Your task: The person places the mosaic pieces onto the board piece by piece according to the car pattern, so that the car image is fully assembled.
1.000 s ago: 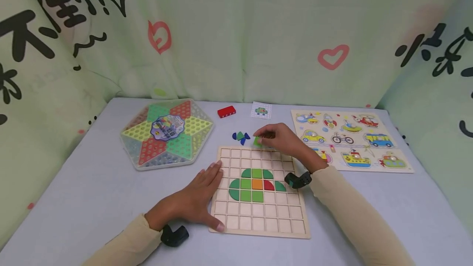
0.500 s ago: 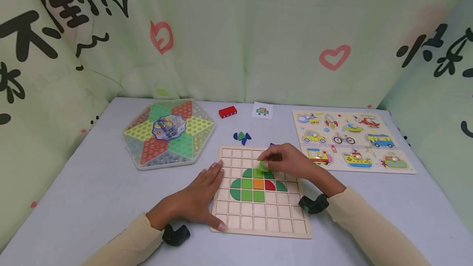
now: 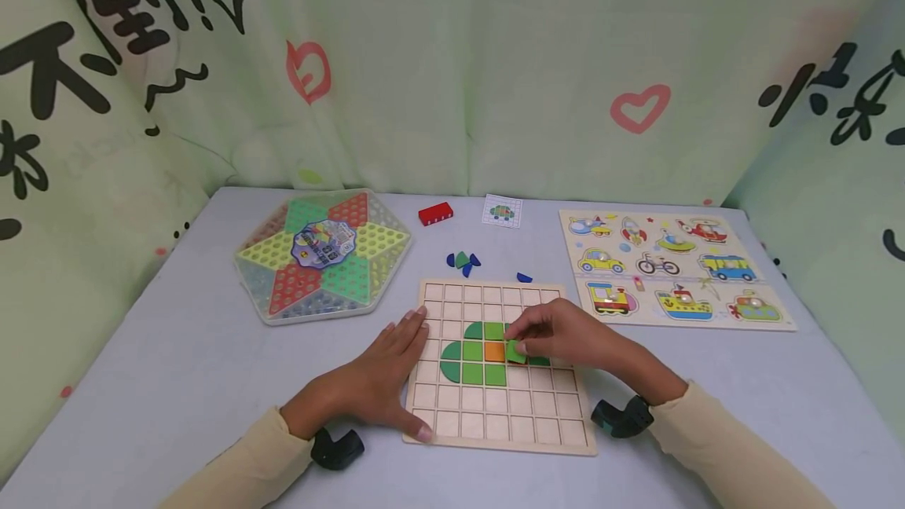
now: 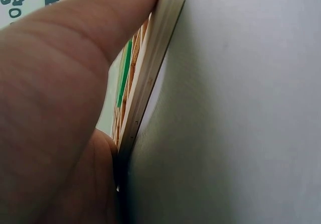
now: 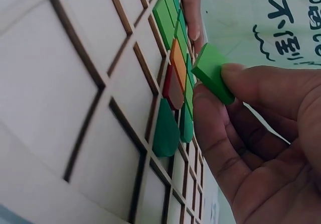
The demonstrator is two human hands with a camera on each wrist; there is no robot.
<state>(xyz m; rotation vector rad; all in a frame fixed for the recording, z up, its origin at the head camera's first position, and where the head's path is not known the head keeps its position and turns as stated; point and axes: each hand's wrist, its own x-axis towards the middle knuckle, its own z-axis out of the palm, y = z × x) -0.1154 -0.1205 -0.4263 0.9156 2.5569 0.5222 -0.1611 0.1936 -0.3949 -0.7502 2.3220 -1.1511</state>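
A wooden grid board (image 3: 495, 424) lies on the table with green, orange and red tiles in its middle squares. My left hand (image 3: 375, 383) rests along the board's left edge, fingers spread straight and thumb at the near-left corner. Between thumb and index finger my right hand (image 3: 569, 334) pinches a green square tile (image 5: 213, 71), held over the board just right of the orange tile (image 3: 494, 352). In the right wrist view a red tile (image 5: 173, 88) and a dark green curved tile (image 5: 165, 131) show on the grid. In the head view the right hand partly covers these.
Several blue and green pieces (image 3: 463, 259) lie beyond the board, with one blue piece (image 3: 524, 277) apart. Farther back are a red block (image 3: 435, 214) and a pattern card (image 3: 502, 211). A hexagonal game board (image 3: 382, 281) lies left, a vehicle puzzle (image 3: 679, 281) right.
My right hand has brought the green square tile from beyond the board's far edge toward me, over the middle of the grid. The left hand stays on the board's edge.
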